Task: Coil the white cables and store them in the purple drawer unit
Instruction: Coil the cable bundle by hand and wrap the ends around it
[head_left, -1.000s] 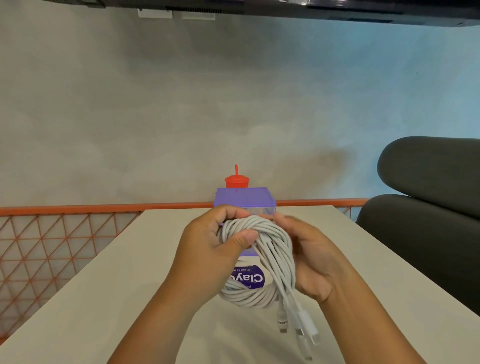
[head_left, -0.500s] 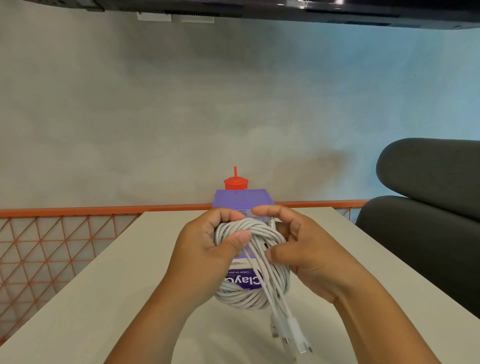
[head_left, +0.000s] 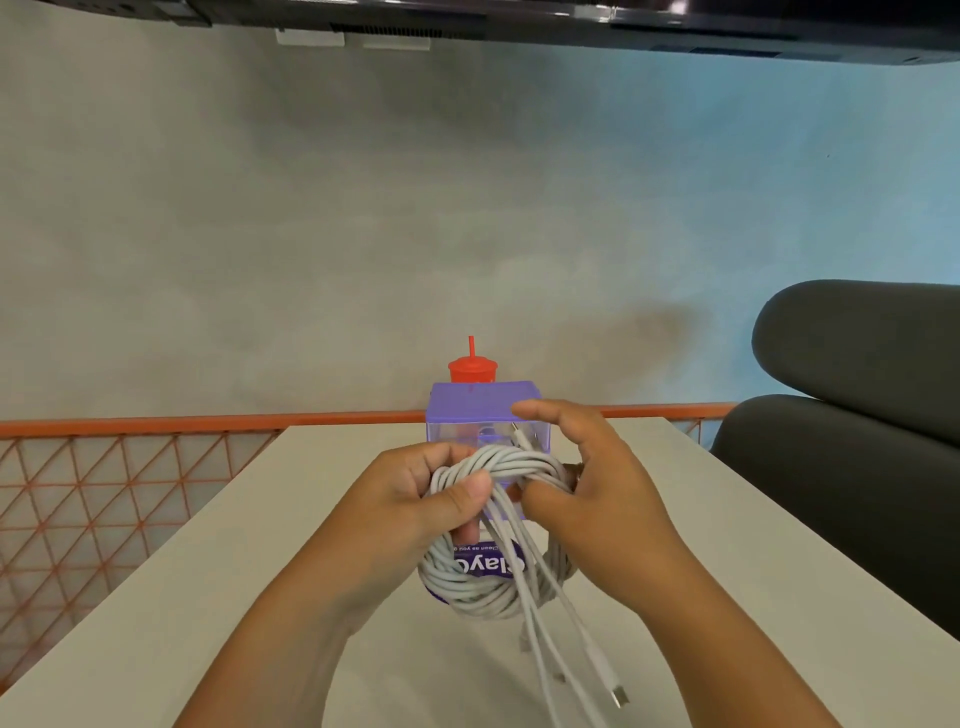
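Even bright light, soft shadows, wide-angle edge warp, slight blur.

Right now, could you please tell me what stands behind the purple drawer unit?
A red lidded cup with a straw rises behind the purple drawer unit; only its top shows, the unit covers the rest.

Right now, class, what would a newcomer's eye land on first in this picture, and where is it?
First, the coil of white cables at centre, held by the left hand and right hand, plug ends dangling. Behind it, at the far edge of the table, stands the purple drawer unit with a red cup behind; a dark chair fills the right.
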